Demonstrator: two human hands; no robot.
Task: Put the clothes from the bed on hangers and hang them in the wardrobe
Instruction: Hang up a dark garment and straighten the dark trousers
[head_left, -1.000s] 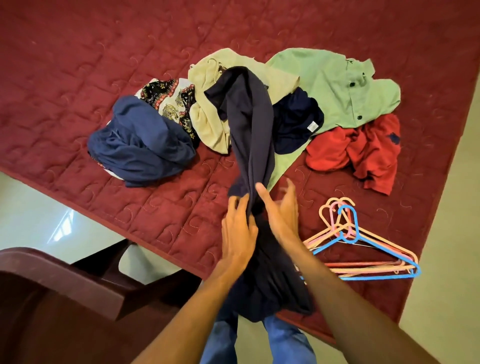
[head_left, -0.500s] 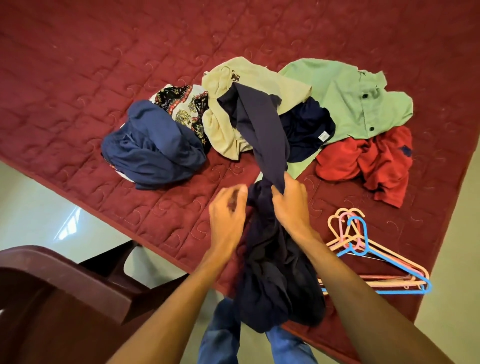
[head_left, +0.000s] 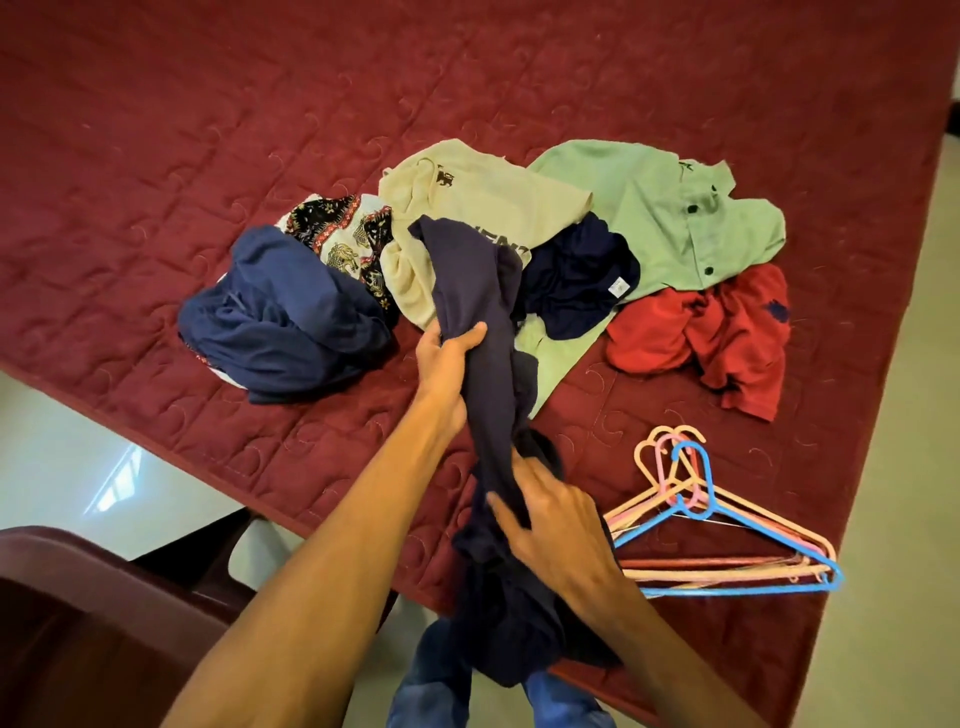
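The person's left hand has its grip clamped on the navy garment, which trails from the pile off the bed edge. The right hand lies on it lower down, grip can't tell. Probably smart to find the collar before grabbing the hangers.

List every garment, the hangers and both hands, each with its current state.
Dark navy garment: lifted off the pile, bunched, held by both hands.
Left hand: grips it high up.
Right hand: holds it lower down.
Blue garment: crumpled.
Patterned cloth: partly covered.
Cream shirt: crumpled.
Green shirt: spread loosely.
Red shirt: crumpled.
Hangers: stacked flat, bare.
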